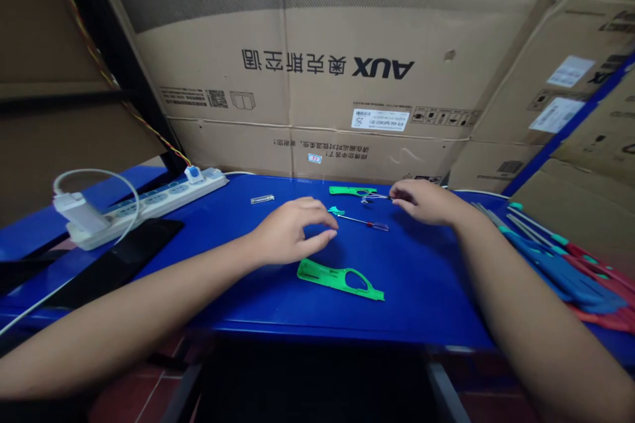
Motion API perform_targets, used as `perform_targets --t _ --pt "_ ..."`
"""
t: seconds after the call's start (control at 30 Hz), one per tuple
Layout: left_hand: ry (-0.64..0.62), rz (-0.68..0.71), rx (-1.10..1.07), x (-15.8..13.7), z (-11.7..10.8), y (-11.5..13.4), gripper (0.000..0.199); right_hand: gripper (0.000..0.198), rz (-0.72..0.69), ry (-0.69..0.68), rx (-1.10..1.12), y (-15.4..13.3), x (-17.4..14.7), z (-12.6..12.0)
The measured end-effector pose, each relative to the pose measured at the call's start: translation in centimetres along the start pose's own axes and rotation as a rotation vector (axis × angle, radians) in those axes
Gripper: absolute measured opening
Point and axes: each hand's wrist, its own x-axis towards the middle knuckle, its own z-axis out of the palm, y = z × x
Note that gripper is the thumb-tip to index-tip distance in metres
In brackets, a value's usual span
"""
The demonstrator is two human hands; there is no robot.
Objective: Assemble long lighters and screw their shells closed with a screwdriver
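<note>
My left hand (297,231) hovers over the blue table, fingers curved, thumb and index apart, holding nothing. Close to its fingertips lie a small teal plastic piece (337,211) and a thin metal rod (353,219) with a clear and red end (378,226), like a small screwdriver. Nearer the front edge rests a green plastic half shell (322,273) with an oval opening. My right hand (421,201) pinches the end of thin wires (378,196) at the back. A second green shell (342,190) lies beside those wires, partly under them.
A white power strip (178,193) with a plugged-in charger (79,211) runs along the left. A black flat object (124,261) lies before it. Blue and red plastic tools (560,271) are piled at right. A small clear piece (262,199) sits at back. Cardboard (322,26) walls the rear.
</note>
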Motion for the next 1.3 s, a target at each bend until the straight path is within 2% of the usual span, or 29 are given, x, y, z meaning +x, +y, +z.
perform_targets --t 0.1,0.17,0.3,0.37,0.47,0.57,0.73,0.8,0.93,1.1,1.3 --pt "0.190 -0.043 0.047 -0.1 -0.1 -0.1 0.022 0.022 -0.115 0.111 0.049 -3.8 -1.0 -1.5" --pt "0.248 -0.038 0.055 -0.3 -0.4 0.2 0.028 0.019 -0.233 0.226 0.141 -6.3 -1.8 -2.0" --pt "0.235 0.013 0.027 -0.6 -0.6 0.8 0.056 0.018 -0.322 0.294 0.257 -9.7 -3.1 -1.3" --pt "0.197 -0.005 -0.042 -0.7 -0.3 0.8 0.056 0.019 -0.378 0.321 0.307 -10.5 -3.6 -0.5" --pt "0.097 -0.128 -0.315 -0.7 0.5 0.4 0.046 0.022 -0.457 0.359 0.323 -11.3 -3.9 0.8" --pt "-0.034 -0.301 -0.653 -0.7 1.1 -0.3 0.045 0.022 -0.470 0.372 0.290 -11.7 -4.0 1.4" --pt "-0.171 -0.439 -1.182 -0.5 1.0 -1.6 0.065 0.021 -0.466 0.407 0.252 -11.7 -3.8 1.6" --pt "-0.204 -0.513 -1.304 -0.4 0.9 -1.9 0.073 0.021 -0.464 0.420 0.242 -11.6 -3.6 1.8" --pt "-0.257 -0.628 -1.272 -0.4 0.8 -2.3 0.063 0.019 -0.456 0.454 0.241 -11.7 -3.6 1.9" --pt "-0.272 -0.549 -1.059 -0.5 0.7 -2.2 0.041 0.017 -0.494 0.491 0.222 -11.8 -3.6 1.9" --pt "-0.214 -0.523 -1.030 -0.4 1.1 -2.0 0.040 0.017 -0.534 0.512 0.211 -11.8 -3.6 1.9"
